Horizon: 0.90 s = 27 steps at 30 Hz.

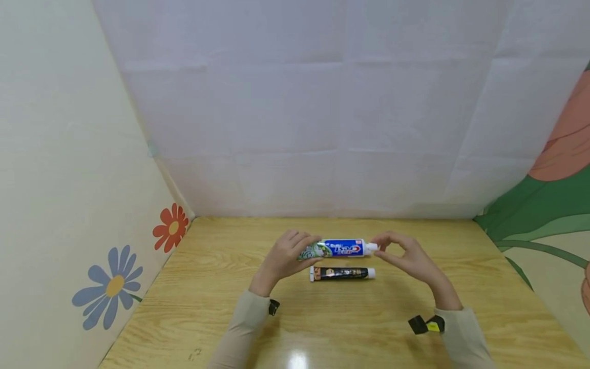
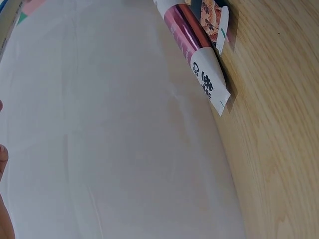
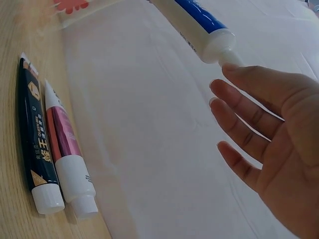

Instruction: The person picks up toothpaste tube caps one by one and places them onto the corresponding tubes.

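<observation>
A blue, white and green toothpaste tube is held lengthwise above the table, its cap end to the right. My left hand grips its green tail end. At the other end, the thumb and a finger of my right hand pinch the white cap; the remaining fingers are spread apart below. A black toothpaste tube with a white cap lies on the table in front. Beside it lies a pink and white tube, which the held tube hides in the head view. Only some fingertips of my left hand show in the left wrist view.
The wooden table meets a white cloth backdrop at its far edge. A flower-printed panel stands on the left, and another printed panel on the right. Black camera straps sit at the wrists.
</observation>
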Available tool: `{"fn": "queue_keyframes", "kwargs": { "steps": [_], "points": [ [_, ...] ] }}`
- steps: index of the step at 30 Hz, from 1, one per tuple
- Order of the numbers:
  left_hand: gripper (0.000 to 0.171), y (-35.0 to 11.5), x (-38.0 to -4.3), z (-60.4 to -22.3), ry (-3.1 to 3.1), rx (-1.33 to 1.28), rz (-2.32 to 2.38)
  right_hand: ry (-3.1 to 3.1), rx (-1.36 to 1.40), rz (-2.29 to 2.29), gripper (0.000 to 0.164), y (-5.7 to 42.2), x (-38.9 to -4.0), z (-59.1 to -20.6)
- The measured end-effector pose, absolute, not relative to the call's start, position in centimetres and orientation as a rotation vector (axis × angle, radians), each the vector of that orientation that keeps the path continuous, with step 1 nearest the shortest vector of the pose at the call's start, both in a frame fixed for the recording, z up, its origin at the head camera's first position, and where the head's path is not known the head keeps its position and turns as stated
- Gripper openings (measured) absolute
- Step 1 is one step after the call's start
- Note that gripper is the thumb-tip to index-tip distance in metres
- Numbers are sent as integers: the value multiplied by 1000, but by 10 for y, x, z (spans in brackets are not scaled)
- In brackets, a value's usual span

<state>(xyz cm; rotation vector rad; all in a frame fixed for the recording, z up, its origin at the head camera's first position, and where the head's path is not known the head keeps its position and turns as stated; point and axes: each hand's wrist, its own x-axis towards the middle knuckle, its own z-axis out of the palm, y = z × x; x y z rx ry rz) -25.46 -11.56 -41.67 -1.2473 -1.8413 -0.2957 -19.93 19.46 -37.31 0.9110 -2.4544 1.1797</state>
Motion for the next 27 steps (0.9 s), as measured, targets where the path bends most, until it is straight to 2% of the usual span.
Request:
{"fn": "queue_keyframes", "kwargs": {
  "steps": [14, 22, 27],
  "points": [
    [47, -115, -255, -416, -1833, -1258, -291, -2488, 922, 1166, 20, 197, -200, -373],
    [55, -115, -255, -416, -1832, -1263, -297, -2488, 933, 1170, 18, 197, -200, -373],
    [57, -115, -255, -417, -1821, -1270, -295, -2484, 933, 1168, 19, 204, -212, -392]
  ]
}}
